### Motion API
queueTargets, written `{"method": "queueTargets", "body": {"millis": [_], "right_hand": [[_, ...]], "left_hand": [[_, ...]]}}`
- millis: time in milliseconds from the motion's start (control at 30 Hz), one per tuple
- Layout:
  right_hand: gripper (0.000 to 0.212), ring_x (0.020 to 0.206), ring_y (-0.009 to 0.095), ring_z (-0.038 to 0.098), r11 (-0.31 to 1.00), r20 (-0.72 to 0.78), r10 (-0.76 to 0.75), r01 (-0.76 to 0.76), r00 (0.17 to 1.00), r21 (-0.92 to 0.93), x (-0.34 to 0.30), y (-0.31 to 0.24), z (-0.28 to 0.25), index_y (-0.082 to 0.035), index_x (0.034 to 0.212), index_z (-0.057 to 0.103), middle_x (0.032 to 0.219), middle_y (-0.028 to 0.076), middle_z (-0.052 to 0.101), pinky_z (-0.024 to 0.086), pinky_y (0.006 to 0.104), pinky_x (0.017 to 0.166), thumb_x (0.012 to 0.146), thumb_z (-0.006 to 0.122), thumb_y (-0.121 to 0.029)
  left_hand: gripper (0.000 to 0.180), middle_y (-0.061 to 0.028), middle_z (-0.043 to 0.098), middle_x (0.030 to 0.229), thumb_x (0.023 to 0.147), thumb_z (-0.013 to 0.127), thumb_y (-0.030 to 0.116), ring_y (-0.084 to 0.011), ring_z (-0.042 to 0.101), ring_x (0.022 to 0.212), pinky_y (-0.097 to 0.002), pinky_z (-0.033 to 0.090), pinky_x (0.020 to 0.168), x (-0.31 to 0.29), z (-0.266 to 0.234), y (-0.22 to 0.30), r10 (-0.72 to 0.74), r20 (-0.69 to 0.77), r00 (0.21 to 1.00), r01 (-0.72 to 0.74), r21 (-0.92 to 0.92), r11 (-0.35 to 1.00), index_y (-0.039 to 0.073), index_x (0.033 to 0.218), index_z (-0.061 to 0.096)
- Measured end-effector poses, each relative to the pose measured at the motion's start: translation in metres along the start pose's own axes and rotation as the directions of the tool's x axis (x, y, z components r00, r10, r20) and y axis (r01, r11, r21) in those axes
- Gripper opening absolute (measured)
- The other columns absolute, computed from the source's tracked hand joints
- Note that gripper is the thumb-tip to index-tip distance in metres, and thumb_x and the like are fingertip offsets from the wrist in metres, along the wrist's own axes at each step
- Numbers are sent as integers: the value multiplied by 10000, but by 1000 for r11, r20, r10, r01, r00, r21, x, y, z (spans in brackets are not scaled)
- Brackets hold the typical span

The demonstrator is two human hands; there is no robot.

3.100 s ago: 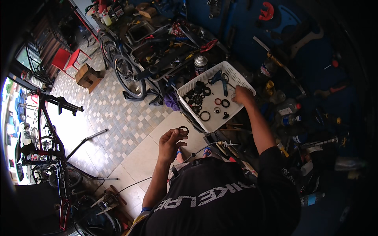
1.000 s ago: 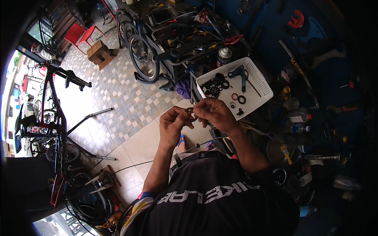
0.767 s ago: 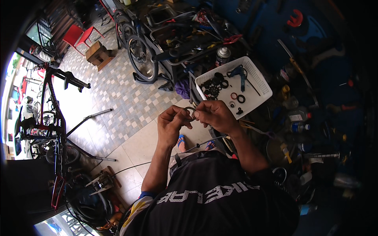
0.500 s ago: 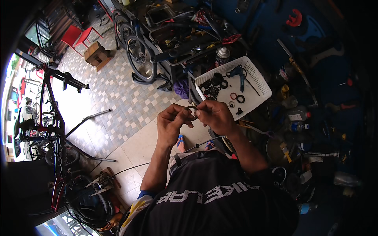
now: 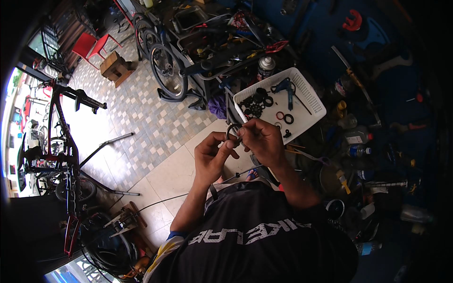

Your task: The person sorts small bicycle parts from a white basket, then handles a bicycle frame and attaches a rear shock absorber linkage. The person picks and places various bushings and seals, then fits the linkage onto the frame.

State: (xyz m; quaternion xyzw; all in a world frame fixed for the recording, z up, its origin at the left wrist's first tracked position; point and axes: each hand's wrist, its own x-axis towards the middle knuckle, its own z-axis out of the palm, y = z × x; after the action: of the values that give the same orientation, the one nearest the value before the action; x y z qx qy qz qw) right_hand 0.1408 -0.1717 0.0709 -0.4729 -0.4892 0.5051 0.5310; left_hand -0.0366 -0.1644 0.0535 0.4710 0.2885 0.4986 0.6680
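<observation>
Between my two hands is a thin dark ring (image 5: 229,134), held up in front of my chest; whether it is a seal or a bearing I cannot tell. My left hand (image 5: 210,158) pinches its lower part between thumb and fingers. From the other side, the fingertips of my right hand (image 5: 262,143) close on the ring's right edge and cover part of it. Just beyond my right hand stands a white plastic basket (image 5: 309,116) with small black parts (image 5: 253,110), a red ring (image 5: 280,115), a black ring (image 5: 289,119) and a blue-handled tool (image 5: 284,87).
A bicycle frame (image 5: 71,155) hangs at the left. Ahead are a bicycle wheel (image 5: 167,70), a spray can (image 5: 266,66) and a cluttered tool tray (image 5: 222,47). Bottles (image 5: 358,151) and a brush (image 5: 343,181) crowd the right. A wooden stool (image 5: 114,67) stands on the tiled floor.
The ring has been tipped more upright between my fingers. My left hand has dropped slightly and turned, and my right fingers have shifted along the ring's edge.
</observation>
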Motion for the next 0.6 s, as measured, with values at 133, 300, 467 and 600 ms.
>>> {"method": "queueTargets", "body": {"millis": [133,300,467,600], "right_hand": [[158,681,31,601,996,-30,-57,55,998,-68,-1,-8,2,17,942,656,741,3,674,496,223,612,964,684,-136],[137,656,23,586,979,-46,-117,107,992,-172,-4,-13,5,1,959,654,740,-3,663,469,211,591,975,657,-135],[141,672,35,604,954,-39,-162,146,986,-262,-7,-17,5,7,945,649,725,10,667,484,228,599,975,661,-131],[151,683,38,617,956,-13,-157,149,988,-253,-8,-19,5,8,939,648,730,19,671,495,230,602,975,668,-137]], "left_hand": [[183,-121,703,1065,972,677,48,-129,680,839,-271,580,721,-4,7,0,13,-56,998,-9,84,996,-63,1111,635],[166,-108,700,1024,968,669,20,-108,664,796,-252,558,701,-2,9,-2,14,-68,998,-4,150,989,-66,1105,630],[166,-113,694,959,988,647,44,-124,663,783,-270,555,705,0,4,-4,-10,-11,1000,11,102,995,-77,1099,623],[174,-122,694,917,1008,619,66,-156,677,781,-300,576,713,4,-6,-13,-20,58,998,19,6,1000,-81,1101,625]]}}
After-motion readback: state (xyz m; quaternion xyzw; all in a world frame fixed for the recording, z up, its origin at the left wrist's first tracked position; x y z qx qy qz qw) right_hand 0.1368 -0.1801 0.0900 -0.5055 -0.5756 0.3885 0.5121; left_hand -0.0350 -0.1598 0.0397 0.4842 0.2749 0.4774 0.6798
